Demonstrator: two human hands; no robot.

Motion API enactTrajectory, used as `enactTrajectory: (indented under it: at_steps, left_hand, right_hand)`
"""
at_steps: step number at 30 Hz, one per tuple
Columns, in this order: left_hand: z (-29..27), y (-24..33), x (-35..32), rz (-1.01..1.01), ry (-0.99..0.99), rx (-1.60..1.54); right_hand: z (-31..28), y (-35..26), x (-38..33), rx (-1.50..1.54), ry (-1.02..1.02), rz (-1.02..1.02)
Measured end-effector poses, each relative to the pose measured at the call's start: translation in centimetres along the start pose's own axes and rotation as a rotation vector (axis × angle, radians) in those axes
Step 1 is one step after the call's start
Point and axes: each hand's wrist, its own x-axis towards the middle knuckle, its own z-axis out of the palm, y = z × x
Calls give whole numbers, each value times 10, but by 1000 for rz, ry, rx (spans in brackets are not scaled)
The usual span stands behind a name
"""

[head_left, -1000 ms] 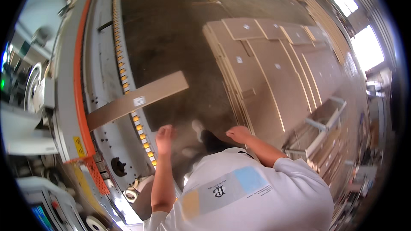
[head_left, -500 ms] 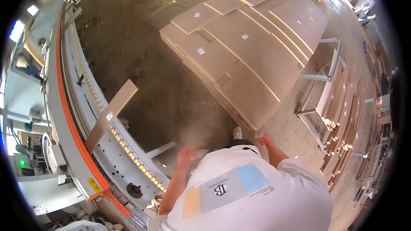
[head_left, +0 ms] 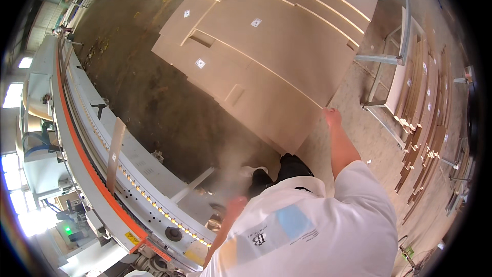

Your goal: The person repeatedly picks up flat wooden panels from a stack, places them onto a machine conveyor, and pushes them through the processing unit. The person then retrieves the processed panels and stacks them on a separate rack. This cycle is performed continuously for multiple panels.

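Brown panels at the right hand, narrow board on the machine at left

Item: stack of brown panels [head_left: 287,61], centre to far right, lying flat in overlapping layers, with pale square labels [head_left: 200,63] on several faces.

Item: right hand [head_left: 332,116], at the stack's right edge, near side. Fingers look curled; cannot tell whether they are clamped on the edge, touching it or just beside it.

Item: left hand [head_left: 237,205], low, between the person's body and the machine, apart from the panels. No held object can be made out; cannot tell whether its fingers are together or apart.

Item: long machine [head_left: 77,87], left, with orange rail [head_left: 84,159] and a row of yellow rollers [head_left: 154,201]. A narrow board [head_left: 115,149] lies across its bed, one end at the rail.

Item: metal frame [head_left: 379,59], right, beside long brown strips [head_left: 417,97] on the floor.

Progress, as judged: one board is on the machine; the many panels in the stack are off it and appear not yet lifted. Whether any are finished cannot be told.

Obscured: the stack's far end is cut off by the upper edge; its support is hidden beneath. The left hand is blurred, and the machine's far end is too small to read clearly.
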Motion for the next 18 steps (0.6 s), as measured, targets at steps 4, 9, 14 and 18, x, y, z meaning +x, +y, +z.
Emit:
enactTrajectory:
  at_steps: [4,9,14,18]
  left_hand:
    - [2,15,-10,39,-63,318]
    - [1,41,-24,-222,-6,-63]
    - [-4,55,-10,-355,-18,-174]
    - [-17,32,19,-326,-112,-290]
  right_hand:
    - [33,15,54,-1,-97,196]
    - [51,-13,57,140,-162,334]
    - [21,-33,45,23,-183,275]
    - [29,9,66,-27,-207,187]
